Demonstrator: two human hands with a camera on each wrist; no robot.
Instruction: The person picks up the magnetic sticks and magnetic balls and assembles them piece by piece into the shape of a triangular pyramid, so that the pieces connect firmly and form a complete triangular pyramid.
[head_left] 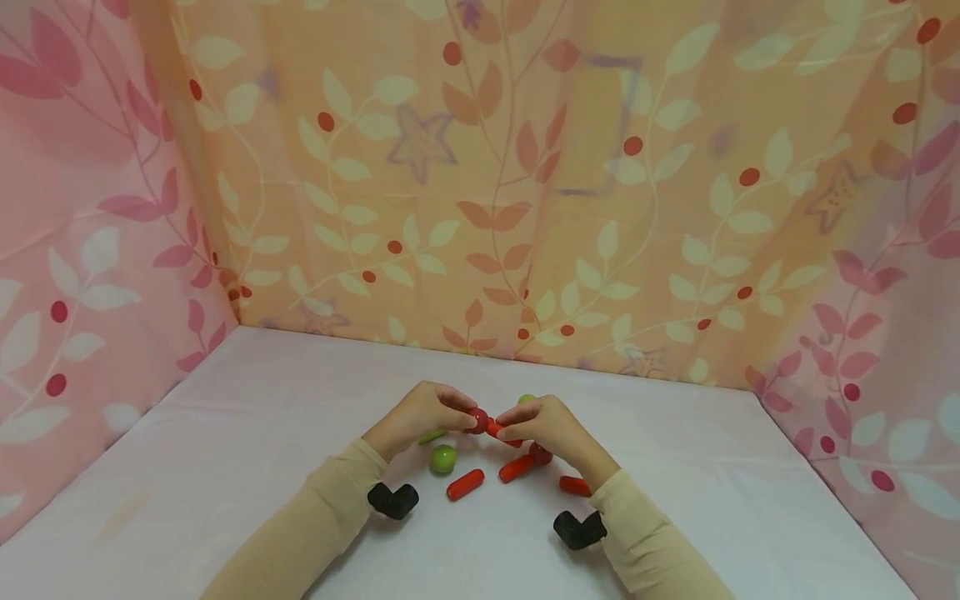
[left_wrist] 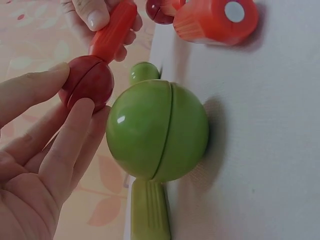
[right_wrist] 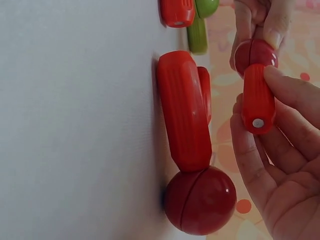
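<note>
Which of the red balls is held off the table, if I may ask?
The red ball pinched by the left hand; the other red ball lies on the table against a red rod.

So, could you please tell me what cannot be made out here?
Head view: left side of the held red ball, covered by the left hand.
Head view: lower part of the far green piece, behind the right hand.
Left wrist view: lower end of the green stick, cut off by the bottom edge.
Right wrist view: top of the green ball, past the edge.
</note>
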